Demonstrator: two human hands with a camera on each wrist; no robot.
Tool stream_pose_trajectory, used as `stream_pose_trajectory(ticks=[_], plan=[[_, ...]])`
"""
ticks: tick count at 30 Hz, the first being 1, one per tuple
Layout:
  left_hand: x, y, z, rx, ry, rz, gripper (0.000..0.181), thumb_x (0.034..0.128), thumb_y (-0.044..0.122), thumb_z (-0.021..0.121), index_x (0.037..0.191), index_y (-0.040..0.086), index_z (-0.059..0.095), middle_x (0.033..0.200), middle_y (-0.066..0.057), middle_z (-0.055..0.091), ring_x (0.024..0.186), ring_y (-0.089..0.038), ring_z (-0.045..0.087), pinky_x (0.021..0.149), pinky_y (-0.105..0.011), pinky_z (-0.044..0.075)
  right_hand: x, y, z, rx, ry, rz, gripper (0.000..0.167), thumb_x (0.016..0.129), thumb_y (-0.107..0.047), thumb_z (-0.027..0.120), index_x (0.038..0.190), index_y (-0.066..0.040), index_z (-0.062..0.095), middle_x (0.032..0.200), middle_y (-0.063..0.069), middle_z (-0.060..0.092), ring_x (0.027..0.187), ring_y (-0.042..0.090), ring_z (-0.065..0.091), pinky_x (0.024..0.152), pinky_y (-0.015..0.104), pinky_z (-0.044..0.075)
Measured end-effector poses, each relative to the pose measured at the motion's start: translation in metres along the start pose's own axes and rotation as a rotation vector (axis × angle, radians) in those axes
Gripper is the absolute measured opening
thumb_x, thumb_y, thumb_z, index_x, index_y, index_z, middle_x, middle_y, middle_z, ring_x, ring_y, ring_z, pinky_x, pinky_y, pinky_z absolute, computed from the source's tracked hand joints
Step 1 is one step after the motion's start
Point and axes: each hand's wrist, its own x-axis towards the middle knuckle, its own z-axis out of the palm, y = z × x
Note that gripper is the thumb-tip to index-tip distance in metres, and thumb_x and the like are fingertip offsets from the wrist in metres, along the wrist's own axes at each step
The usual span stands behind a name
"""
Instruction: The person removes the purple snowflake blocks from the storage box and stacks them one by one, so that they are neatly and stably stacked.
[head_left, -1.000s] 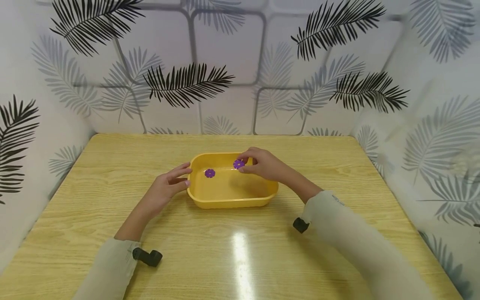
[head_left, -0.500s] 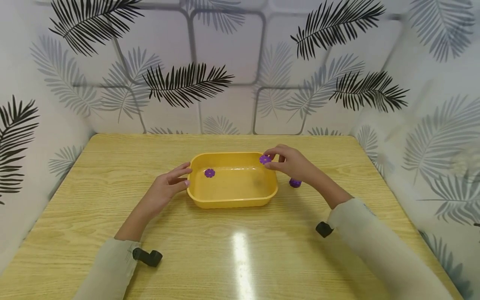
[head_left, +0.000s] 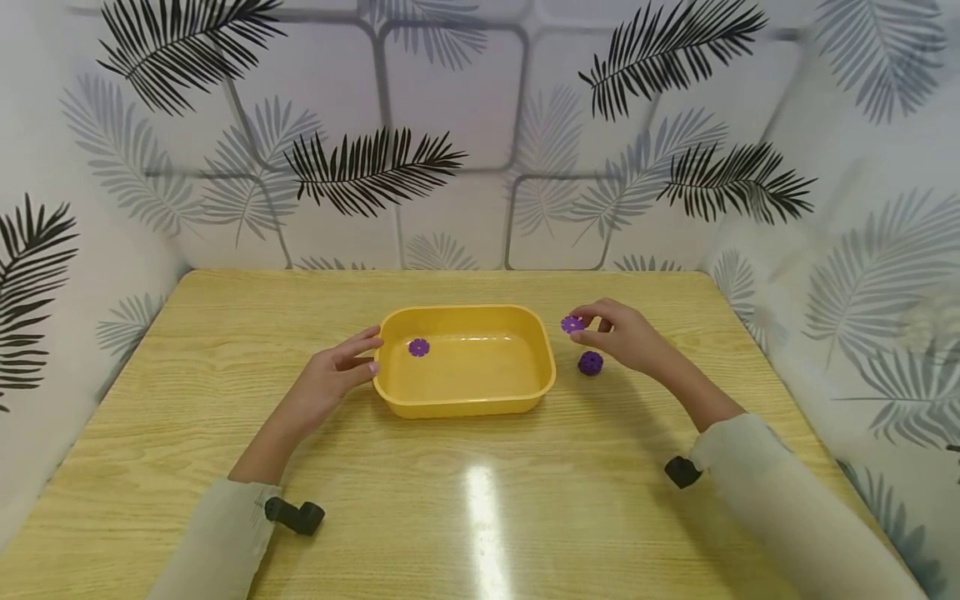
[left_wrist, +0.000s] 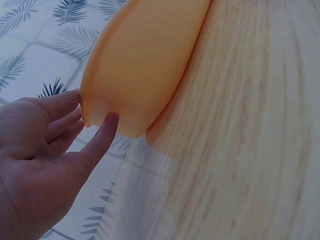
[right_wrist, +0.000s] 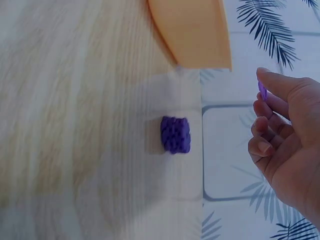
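A yellow plastic tray (head_left: pixel 465 409) sits on the table, with one purple flower-shaped disc (head_left: pixel 418 347) lying inside near its left end. My left hand (head_left: pixel 333 371) rests against the tray's left end; in the left wrist view the thumb lies on the outer wall and the fingers touch the rim. Right of the tray, my right hand (head_left: pixel 618 333) pinches another purple flower-shaped disc (head_left: pixel 572 324) between thumb and index finger, held above the table. Just below that hand stands a short stack of purple discs (right_wrist: pixel 175 135), apart from the tray.
The wooden table (head_left: pixel 390 500) spreads around the tray, with a strip of glare at the front. A white wall covering (head_left: pixel 457 100) with leaf prints rises along the back and both sides.
My right hand has lifted the pinched disc out of the tray and carried it right, past the rim. The purple stack has come into sight. My left hand has stayed put.
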Motion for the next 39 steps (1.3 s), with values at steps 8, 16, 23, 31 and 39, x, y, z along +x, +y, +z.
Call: stream_pose_trajectory(ticks=[8,16,23,31,39], plan=[[-0.001,0.002,0.001,-0.013,-0.002,-0.011,0.057,0.1009,0.029,0.063,0.15,0.004,0.047,0.165,0.005,0.031,0.147,-0.031,0.038,0.097,-0.012,0.048,-0.011,0.023,0.003,-0.004,-0.002,0.034,0.039,0.098,-0.029,0.067,0.129,-0.005,0.066,0.115,0.014,0.064,0.1,0.028,0.06,0.083,0.039,0.053],[-0.002,0.002,0.0,-0.026,-0.007,-0.005,0.057,0.1011,0.027,0.063,0.15,0.003,0.047,0.165,0.003,0.03,0.146,-0.033,0.039,0.096,-0.012,0.049,-0.02,0.042,0.01,-0.017,-0.042,0.081,0.044,0.1,-0.032,0.065,0.133,-0.004,0.062,0.118,0.015,0.063,0.104,0.029,0.059,0.085,0.041,0.053],[-0.001,0.001,-0.001,-0.029,-0.004,-0.007,0.056,0.1007,0.026,0.064,0.149,0.003,0.048,0.165,0.003,0.031,0.144,-0.033,0.041,0.096,-0.012,0.049,-0.022,0.051,0.016,-0.018,-0.037,0.059,0.037,0.1,-0.027,0.066,0.129,-0.004,0.065,0.116,0.014,0.064,0.101,0.027,0.06,0.082,0.037,0.052],[0.0,-0.001,0.0,-0.002,0.002,-0.007,0.056,0.1003,0.029,0.064,0.148,0.005,0.049,0.165,0.006,0.031,0.14,-0.032,0.045,0.096,-0.012,0.049,-0.022,0.055,0.02,-0.001,-0.061,0.064,0.039,0.099,-0.026,0.067,0.13,-0.003,0.064,0.115,0.015,0.064,0.102,0.028,0.06,0.083,0.039,0.053],[0.0,-0.001,0.0,-0.01,0.0,-0.006,0.056,0.1004,0.029,0.064,0.149,0.005,0.049,0.165,0.005,0.031,0.14,-0.033,0.046,0.096,-0.013,0.049,-0.022,0.056,0.022,-0.008,-0.069,0.067,0.04,0.098,-0.025,0.068,0.131,-0.002,0.063,0.116,0.015,0.064,0.104,0.028,0.061,0.084,0.04,0.054]])
